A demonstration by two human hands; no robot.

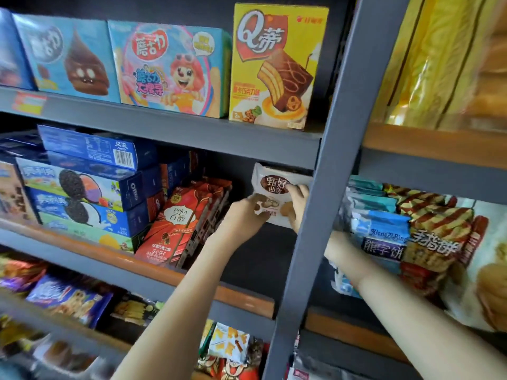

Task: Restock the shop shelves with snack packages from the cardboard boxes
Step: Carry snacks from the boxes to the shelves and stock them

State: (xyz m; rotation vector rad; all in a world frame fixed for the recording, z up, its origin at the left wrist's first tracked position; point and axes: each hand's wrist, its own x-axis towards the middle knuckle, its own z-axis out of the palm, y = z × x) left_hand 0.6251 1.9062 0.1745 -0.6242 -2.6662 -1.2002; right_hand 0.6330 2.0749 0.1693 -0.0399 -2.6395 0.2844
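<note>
Both hands on a white cookie packet [274, 182] at the right end of the middle shelf [255, 256].

My left hand [244, 212] pinches the packet's lower left edge. My right hand [297, 204], reaching in behind the grey upright [315, 215], curls round its right side with a finger across the front. I hold the packet upright above bare shelf, just right of the leaning red Pejoy boxes [175, 223]. Stacked Oreo boxes [90, 193] fill the shelf further left.

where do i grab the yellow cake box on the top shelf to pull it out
Probably pinch the yellow cake box by its top edge, coming from the front. It stands upright with space above, while its left side sits against the blue box and the post crowds its right.
</note>
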